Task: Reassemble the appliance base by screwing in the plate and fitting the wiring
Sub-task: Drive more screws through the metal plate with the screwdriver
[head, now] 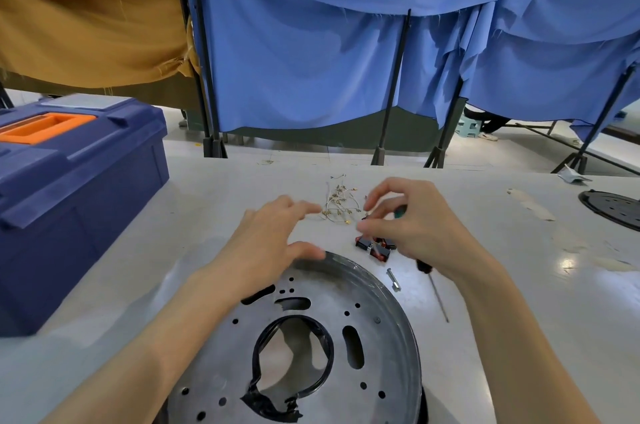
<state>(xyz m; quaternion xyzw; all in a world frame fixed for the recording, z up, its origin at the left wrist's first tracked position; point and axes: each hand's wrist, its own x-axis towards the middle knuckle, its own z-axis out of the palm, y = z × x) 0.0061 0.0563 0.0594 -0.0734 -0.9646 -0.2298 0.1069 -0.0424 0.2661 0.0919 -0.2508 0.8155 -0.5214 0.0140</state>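
The metal plate (311, 337) lies on the grey tabletop (519, 285), with the wiring (337, 207) just beyond its far rim. The left hand (270, 233) spreads its fingers loosely over that rim. The right hand (415, 229) curls its fingers round a screwdriver (424, 266). A toolbox (76, 188) stands left of the plate, and blue curtains (311, 60) hang beyond.

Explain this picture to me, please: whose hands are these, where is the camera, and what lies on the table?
No machine here: a person works with bare hands, and a camera worn on the head looks down at them. Nearest on the pale grey table lies a round grey metal plate with holes. Beyond it lie a bundle of pale wires with brass ends, a small black and red part and a silver bolt. A dark blue toolbox with an orange handle stands at the left. The left hand, fingers loose, extends toward the wires. The right hand holds a screwdriver with a green and black handle.
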